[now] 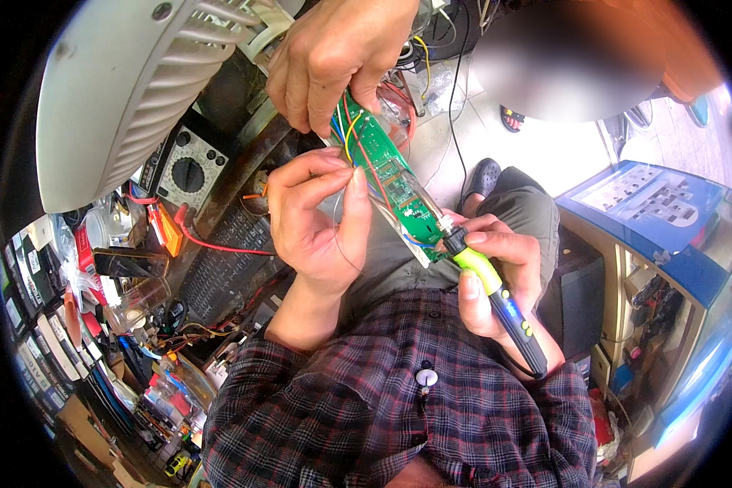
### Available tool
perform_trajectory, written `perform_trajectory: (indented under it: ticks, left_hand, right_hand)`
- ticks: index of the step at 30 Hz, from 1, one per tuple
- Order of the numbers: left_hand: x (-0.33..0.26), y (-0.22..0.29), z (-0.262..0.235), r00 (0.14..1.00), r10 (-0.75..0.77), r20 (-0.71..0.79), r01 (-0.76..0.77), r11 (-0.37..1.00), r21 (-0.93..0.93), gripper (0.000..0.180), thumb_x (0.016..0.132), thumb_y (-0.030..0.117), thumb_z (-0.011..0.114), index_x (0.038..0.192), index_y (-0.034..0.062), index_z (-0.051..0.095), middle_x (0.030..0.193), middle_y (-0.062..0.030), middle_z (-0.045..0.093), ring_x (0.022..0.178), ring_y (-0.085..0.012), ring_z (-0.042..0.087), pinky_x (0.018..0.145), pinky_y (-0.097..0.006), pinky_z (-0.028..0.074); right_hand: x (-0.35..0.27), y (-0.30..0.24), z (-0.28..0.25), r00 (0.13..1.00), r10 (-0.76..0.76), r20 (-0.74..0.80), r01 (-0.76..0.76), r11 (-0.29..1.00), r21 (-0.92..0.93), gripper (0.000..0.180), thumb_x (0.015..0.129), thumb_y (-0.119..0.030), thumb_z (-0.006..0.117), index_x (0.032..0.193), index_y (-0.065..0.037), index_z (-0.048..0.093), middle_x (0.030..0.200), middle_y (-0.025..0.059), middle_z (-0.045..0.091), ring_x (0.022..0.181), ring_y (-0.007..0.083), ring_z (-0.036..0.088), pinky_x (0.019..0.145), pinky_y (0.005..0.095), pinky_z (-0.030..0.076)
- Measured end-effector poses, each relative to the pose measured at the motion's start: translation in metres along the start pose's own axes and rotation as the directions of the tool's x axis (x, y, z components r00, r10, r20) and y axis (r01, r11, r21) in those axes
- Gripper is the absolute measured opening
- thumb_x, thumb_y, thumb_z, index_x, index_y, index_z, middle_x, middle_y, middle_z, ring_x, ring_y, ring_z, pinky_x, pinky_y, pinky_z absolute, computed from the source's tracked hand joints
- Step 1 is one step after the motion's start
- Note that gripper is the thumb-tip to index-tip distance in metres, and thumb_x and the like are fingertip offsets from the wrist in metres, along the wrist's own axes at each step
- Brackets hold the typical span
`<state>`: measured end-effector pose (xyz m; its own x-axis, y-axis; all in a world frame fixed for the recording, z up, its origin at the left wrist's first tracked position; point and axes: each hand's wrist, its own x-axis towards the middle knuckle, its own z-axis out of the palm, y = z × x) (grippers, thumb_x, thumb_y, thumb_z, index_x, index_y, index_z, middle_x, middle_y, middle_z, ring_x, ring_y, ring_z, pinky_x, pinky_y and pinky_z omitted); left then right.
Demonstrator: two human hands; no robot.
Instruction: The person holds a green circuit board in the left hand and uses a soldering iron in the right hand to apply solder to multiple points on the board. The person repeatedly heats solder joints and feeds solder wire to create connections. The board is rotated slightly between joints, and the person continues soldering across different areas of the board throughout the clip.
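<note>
A long, narrow green circuit board [389,172] with coloured wires [348,130] at its upper end slants across the middle. Another person's hand [333,57] grips that upper end from above. My left hand [315,224] is beside the board's middle, thumb and fingers pinched on a thin solder wire [343,248]. My right hand [500,281] grips a soldering iron [496,291] with a yellow-green and blue handle. Its tip touches the board's lower end.
A large white slatted cover [122,81] fills the upper left. Below it lie a multimeter [189,169] with a red lead [220,244] and a black grille [224,268]. Small parts crowd the left bench [98,342]. A blue cabinet [651,203] stands at the right.
</note>
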<state>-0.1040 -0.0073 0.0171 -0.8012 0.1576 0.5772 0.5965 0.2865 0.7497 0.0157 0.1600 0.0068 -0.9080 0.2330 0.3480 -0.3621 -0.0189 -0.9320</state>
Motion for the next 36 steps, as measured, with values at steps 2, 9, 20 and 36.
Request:
perform_trajectory:
  ticks: [2, 9, 20, 36]
  left_hand:
    - [0.0004, 0.0004, -0.0003, 1.000, 0.002, -0.002, -0.002, 1.000, 0.001, 0.023, 0.085, -0.008, 0.079, 0.102, 0.0005, 0.066, 0.106, -0.0137, 0.064, 0.099, -0.0252, 0.067, 0.089, -0.034, 0.055]
    - [0.0009, 0.0000, -0.0003, 1.000, 0.005, -0.007, -0.005, 1.000, -0.008, 0.023, 0.085, -0.008, 0.079, 0.102, 0.0004, 0.066, 0.106, -0.0139, 0.064, 0.099, -0.0251, 0.067, 0.089, -0.034, 0.055]
    - [0.0000, 0.0000, 0.0008, 1.000, 0.004, -0.019, -0.004, 1.000, -0.017, 0.023, 0.085, -0.008, 0.078, 0.103, -0.0001, 0.066, 0.107, -0.0145, 0.063, 0.099, -0.0251, 0.067, 0.090, -0.034, 0.055]
    - [-0.0003, 0.0026, -0.0026, 0.997, 0.008, 0.078, -0.010, 0.999, 0.031, 0.016, 0.094, -0.008, 0.068, 0.106, -0.0010, 0.061, 0.114, -0.0131, 0.057, 0.109, -0.0245, 0.064, 0.095, -0.035, 0.054]
  right_hand:
    - [0.0004, -0.0003, 0.0004, 1.000, 0.001, 0.000, -0.001, 1.000, 0.000, 0.036, 0.100, -0.017, 0.064, 0.125, -0.002, 0.042, 0.103, 0.0197, 0.060, 0.095, 0.0270, 0.060, 0.105, 0.0595, 0.047]
    - [0.0004, -0.0010, 0.0008, 1.000, 0.002, 0.005, -0.002, 1.000, -0.005, 0.036, 0.100, -0.017, 0.064, 0.125, -0.002, 0.042, 0.103, 0.0198, 0.060, 0.094, 0.0271, 0.061, 0.104, 0.0590, 0.048]
    - [0.0013, 0.0026, -0.0015, 0.996, -0.073, -0.050, 0.072, 0.997, -0.009, 0.037, 0.093, -0.012, 0.070, 0.120, 0.005, 0.050, 0.108, 0.0199, 0.065, 0.096, 0.0351, 0.069, 0.096, 0.0531, 0.057]
    - [-0.0009, -0.0008, 0.0003, 1.000, 0.000, -0.001, 0.000, 1.000, -0.009, 0.037, 0.100, -0.018, 0.064, 0.125, -0.002, 0.042, 0.103, 0.0200, 0.061, 0.094, 0.0282, 0.061, 0.104, 0.0604, 0.047]
